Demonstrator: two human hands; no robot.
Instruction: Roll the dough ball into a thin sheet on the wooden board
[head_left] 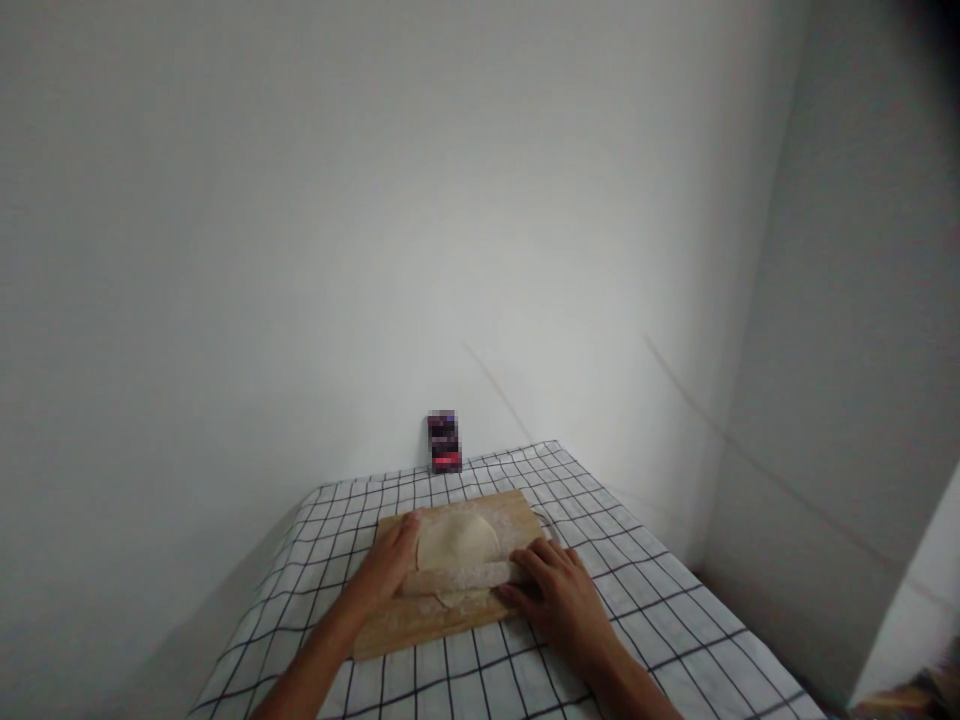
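Note:
A sheet of rolled dough (454, 540) lies on a floured wooden board (397, 632). Across its near part rests a flour-dusted rolling pin (465, 577), roughly level from left to right. My left hand (391, 562) is closed at the pin's left end, which it hides. The fingers of my right hand (559, 598) bend over the right end, with the thumb on the near side. A little dough shows on the near side of the pin.
The board lies on a table with a white, black-checked cloth (630, 590). A small dark, blurred object with a red band (445, 442) stands at the back edge against the pale wall (450, 220). Another wall is at the right.

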